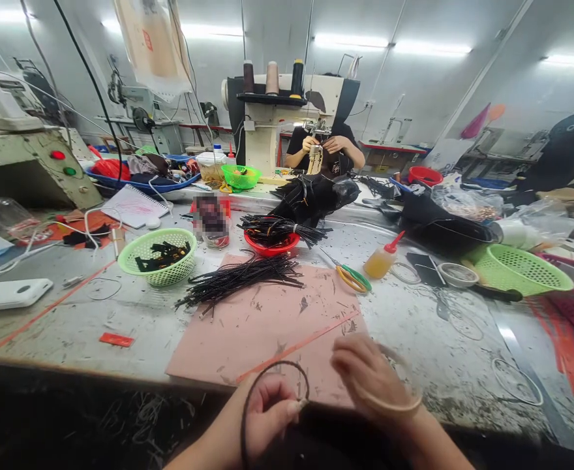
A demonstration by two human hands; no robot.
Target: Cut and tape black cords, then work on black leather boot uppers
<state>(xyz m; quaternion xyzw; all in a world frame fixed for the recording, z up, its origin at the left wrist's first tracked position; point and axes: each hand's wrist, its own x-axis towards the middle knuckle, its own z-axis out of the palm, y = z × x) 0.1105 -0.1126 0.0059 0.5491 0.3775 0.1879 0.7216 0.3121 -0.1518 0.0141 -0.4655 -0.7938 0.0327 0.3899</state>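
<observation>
Now, cord [244, 424] held; basket [169, 277] containing black pieces [162, 256].

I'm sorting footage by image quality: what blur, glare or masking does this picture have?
Head view: the right hand is smeared, likely by motion, while the left hand, holding the black cord, looks clearer; head view: the light tubes glare nearly white; head view: a pixelated patch hides something left of the nearer red bowl.

Sewing machine [260, 150], rear, bearing three thread spools [272, 78] | spiral notebook [134, 207], left | clear bottle [6, 217], far left | lit tube lights [350, 42], overhead
</observation>
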